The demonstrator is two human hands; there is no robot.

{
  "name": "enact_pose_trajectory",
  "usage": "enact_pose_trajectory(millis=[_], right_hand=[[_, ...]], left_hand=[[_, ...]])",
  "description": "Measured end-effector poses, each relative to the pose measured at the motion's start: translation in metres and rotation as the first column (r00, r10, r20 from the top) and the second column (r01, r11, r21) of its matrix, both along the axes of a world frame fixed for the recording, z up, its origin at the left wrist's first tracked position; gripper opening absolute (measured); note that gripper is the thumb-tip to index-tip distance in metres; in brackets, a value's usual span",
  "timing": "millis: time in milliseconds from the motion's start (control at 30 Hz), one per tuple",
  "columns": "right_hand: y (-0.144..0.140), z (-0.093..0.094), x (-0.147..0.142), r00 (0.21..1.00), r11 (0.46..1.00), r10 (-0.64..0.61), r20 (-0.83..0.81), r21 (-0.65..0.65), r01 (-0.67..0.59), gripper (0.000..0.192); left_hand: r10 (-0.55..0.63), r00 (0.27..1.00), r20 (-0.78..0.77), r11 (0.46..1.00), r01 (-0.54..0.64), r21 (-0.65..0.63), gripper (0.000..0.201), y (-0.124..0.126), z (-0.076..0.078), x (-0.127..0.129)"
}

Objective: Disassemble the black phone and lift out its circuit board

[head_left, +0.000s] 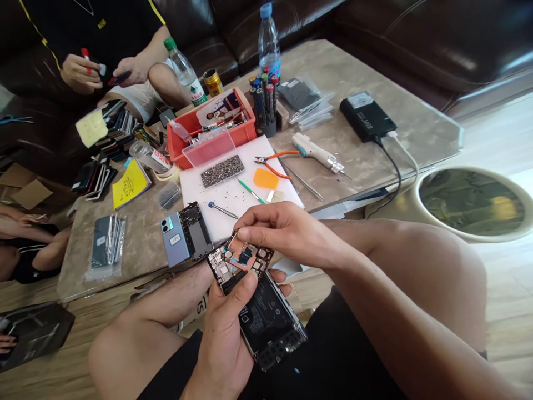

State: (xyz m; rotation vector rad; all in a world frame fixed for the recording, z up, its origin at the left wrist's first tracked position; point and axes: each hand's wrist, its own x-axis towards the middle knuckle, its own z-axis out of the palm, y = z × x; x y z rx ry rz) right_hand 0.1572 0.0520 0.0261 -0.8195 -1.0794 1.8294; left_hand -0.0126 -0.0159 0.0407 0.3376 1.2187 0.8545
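An opened smartphone (270, 316) lies tilted in my left hand (229, 328), its black battery and lower parts bare. The left thumb presses near the lower edge of the circuit board (225, 266), and fingers wrap under the frame. My right hand (278, 230) pinches at the top edge of the board, beside a copper-coloured patch; whether it grips a loose part I cannot make out. Just beyond, on the table, sit a blue phone back cover (175, 241) and a dark phone frame (195, 230). A blue-capped screwdriver (222, 210) rests on the white mat (191, 191).
The mat also bears a tray of screws (222, 170), orange-handled cutters (275, 161) and an orange pick (265, 179). Behind are a red toolbox (179, 150), bottles (269, 41) and an electric screwdriver (318, 154). A cabled black box (366, 116) stands right. Another person (95, 72) sits opposite.
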Motion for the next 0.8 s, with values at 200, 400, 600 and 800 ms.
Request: enact_pose_trajectory(millis=[200,400,600,800], right_hand=[[-0.0013,0.0062,0.0008,1.0,0.999,0.017,0.023,-0.041,-0.017,0.028],[-0.0015,0.007,0.0027,0.999,0.999,0.032,0.027,-0.026,-0.032,0.031],[-0.0025,0.0092,0.004,0.996,0.996,0.074,-0.041,-0.042,-0.075,0.029],[-0.0027,0.0072,0.0053,0.996,0.995,0.091,-0.025,-0.029,-0.092,0.03]], left_hand=[[-0.026,1.0,0.007,1.0,0.026,0.004,0.065,-0.0029,0.0009,0.0011],[-0.058,0.998,0.013,0.998,0.058,0.016,0.065,-0.0023,0.0024,0.002],[-0.032,0.999,0.024,0.999,0.032,-0.021,0.054,-0.0073,0.0003,-0.0012],[-0.036,0.999,0.02,0.999,0.036,-0.021,0.066,-0.0092,0.002,-0.0011]])
